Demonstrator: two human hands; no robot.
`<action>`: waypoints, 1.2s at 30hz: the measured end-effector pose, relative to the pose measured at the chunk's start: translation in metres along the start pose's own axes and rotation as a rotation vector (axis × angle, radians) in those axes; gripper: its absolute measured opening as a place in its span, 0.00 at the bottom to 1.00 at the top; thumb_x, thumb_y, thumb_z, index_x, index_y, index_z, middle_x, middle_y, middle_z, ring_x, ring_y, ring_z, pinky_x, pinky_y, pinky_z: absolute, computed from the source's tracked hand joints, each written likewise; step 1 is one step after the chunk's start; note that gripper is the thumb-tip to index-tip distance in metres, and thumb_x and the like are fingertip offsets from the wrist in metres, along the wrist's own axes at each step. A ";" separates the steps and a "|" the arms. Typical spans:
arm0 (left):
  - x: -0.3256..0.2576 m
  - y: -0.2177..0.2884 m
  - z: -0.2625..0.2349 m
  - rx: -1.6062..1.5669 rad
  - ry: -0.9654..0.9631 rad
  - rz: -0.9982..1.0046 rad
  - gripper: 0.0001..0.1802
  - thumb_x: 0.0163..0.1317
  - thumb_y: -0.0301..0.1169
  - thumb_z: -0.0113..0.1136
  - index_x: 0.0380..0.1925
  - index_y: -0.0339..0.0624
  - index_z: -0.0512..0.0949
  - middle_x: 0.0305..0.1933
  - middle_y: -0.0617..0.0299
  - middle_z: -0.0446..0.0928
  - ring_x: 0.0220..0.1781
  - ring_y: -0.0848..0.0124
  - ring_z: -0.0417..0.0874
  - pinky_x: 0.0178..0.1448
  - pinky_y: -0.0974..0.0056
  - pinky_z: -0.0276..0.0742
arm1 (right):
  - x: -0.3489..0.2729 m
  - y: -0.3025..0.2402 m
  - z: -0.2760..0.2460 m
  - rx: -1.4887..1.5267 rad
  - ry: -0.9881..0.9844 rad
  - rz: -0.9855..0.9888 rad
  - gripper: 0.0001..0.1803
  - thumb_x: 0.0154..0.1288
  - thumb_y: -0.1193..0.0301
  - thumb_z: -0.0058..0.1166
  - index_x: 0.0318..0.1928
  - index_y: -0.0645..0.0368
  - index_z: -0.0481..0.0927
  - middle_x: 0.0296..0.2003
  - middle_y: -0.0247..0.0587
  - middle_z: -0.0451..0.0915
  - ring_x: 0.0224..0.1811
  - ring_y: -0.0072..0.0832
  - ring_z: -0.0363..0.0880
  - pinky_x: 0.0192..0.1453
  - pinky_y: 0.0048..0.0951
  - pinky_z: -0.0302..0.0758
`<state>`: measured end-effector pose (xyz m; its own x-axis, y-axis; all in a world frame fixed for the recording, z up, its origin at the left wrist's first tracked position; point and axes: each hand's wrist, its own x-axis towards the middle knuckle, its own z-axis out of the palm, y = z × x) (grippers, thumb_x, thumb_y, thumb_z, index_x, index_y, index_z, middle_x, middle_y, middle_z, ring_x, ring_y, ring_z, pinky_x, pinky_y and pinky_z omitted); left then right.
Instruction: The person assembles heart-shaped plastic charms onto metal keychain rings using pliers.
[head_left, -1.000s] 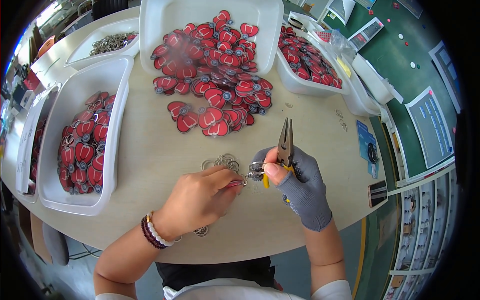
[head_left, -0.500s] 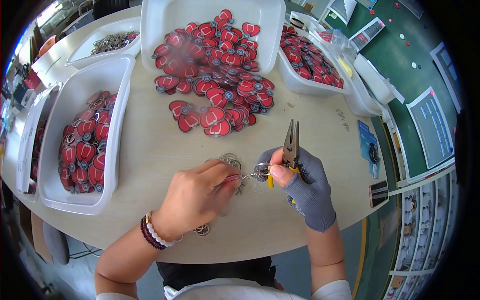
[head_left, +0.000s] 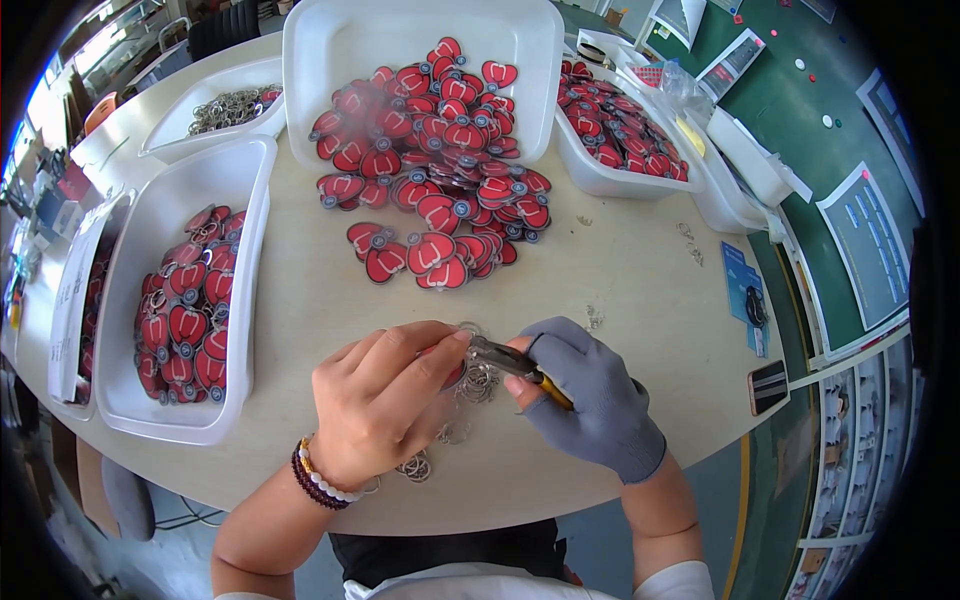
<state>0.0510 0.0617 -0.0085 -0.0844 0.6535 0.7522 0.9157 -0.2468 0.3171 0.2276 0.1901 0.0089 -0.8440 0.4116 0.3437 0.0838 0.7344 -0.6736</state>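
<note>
My bare left hand (head_left: pixel 375 400), with beaded bracelets at the wrist, is closed on a red charm (head_left: pixel 456 376); mostly its red edge shows between the fingers. In a grey fingerless glove, my right hand (head_left: pixel 595 400) grips needle-nose pliers (head_left: pixel 502 357) with yellow handles. Their jaws point left and reach the left fingertips, where the charm's end is. What lies between the jaws is hidden. Just under the hands, a small heap of metal split rings (head_left: pixel 481 385) lies on the table, with another ring cluster (head_left: pixel 414 466) nearer the table's front edge.
Red apple-like charms (head_left: pixel 437 262) spill from a tipped white bin (head_left: pixel 300 60) at the back. White bins of charms stand left (head_left: pixel 262 200) and right (head_left: pixel 620 188); a bin at the back left holds metal rings (head_left: pixel 225 108). A phone (head_left: pixel 769 388) lies at the right edge.
The pliers have swung from pointing up, tucked in my right hand, to pointing left at the left fingertips. The ring and chain that my right fingers held are no longer visible there.
</note>
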 end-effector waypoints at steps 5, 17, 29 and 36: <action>0.000 0.000 0.000 0.035 0.000 0.027 0.20 0.39 0.25 0.62 0.38 0.37 0.81 0.39 0.59 0.81 0.29 0.68 0.81 0.32 0.66 0.78 | 0.001 -0.002 0.003 -0.062 0.013 -0.062 0.13 0.61 0.74 0.61 0.44 0.69 0.77 0.37 0.47 0.77 0.29 0.34 0.78 0.35 0.30 0.76; -0.002 0.003 0.003 0.036 -0.053 0.023 0.19 0.39 0.25 0.62 0.37 0.36 0.81 0.40 0.59 0.80 0.31 0.67 0.82 0.34 0.65 0.79 | -0.007 0.000 0.005 -0.164 -0.009 -0.005 0.10 0.62 0.68 0.58 0.33 0.59 0.73 0.28 0.43 0.72 0.28 0.42 0.76 0.30 0.40 0.74; 0.003 0.010 -0.002 0.455 0.003 0.197 0.16 0.41 0.24 0.64 0.36 0.40 0.82 0.40 0.66 0.80 0.24 0.77 0.75 0.25 0.71 0.67 | -0.006 -0.006 0.014 -0.097 0.019 0.057 0.10 0.63 0.71 0.60 0.36 0.66 0.76 0.28 0.48 0.75 0.26 0.44 0.78 0.29 0.35 0.74; 0.001 0.010 -0.004 -0.036 -0.069 -0.085 0.15 0.45 0.19 0.65 0.36 0.36 0.80 0.41 0.56 0.82 0.30 0.64 0.82 0.33 0.65 0.78 | -0.005 -0.002 0.013 -0.168 0.092 -0.095 0.12 0.63 0.69 0.61 0.36 0.65 0.75 0.28 0.47 0.74 0.25 0.43 0.75 0.29 0.36 0.73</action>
<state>0.0585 0.0569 -0.0027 -0.1326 0.7208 0.6804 0.8918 -0.2128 0.3993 0.2249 0.1795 0.0006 -0.8013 0.3779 0.4638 0.0999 0.8489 -0.5190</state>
